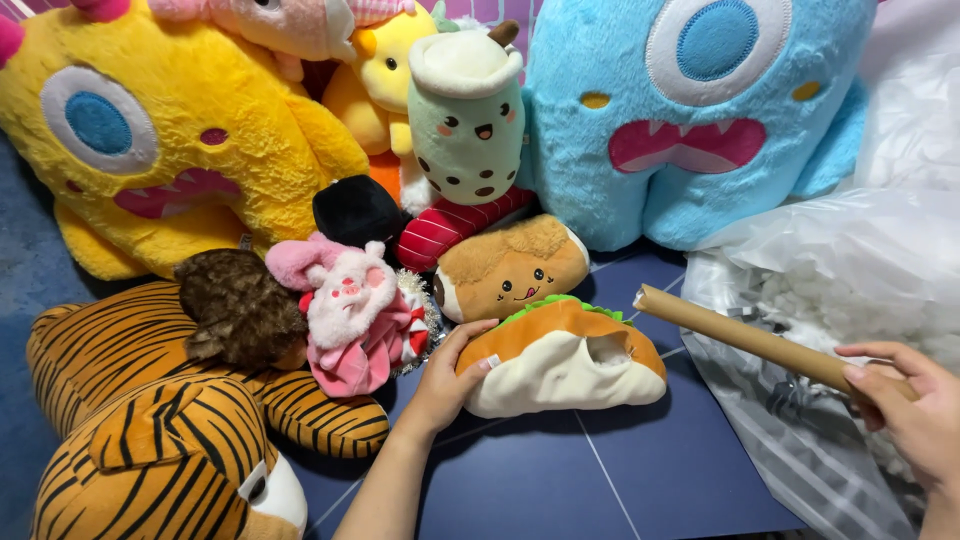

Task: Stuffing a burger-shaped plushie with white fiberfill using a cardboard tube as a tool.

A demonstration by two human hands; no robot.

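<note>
1. The taco plush (565,358) lies on the blue floor mat (620,480), with a small open hole on its cream front, facing up and toward the right.
2. The left hand (447,380) clasps the taco's left end, thumb over the orange shell, fingers half closed around it.
3. The right hand (915,410), right of the taco, has its grip closed on the near end of a cardboard tube (745,338); the tube's open far end points toward the taco's top right edge and sits just apart from it.
4. Right of the taco, touching the tube's underside, a clear plastic bag of white stuffing (840,290) lies slumped.
5. Behind the taco rest a brown bread plush (510,268), a pink pig plush (350,300), a green cup plush (467,120), and big yellow (170,140) and blue (690,120) monster plushes; left of it, a tiger plush (150,420).
6. Risk, as I judge it: the one-handed hold on one end could let the taco swivel if the tube pushes it, and the tube's hard rim could snag the hole's seam.
</note>
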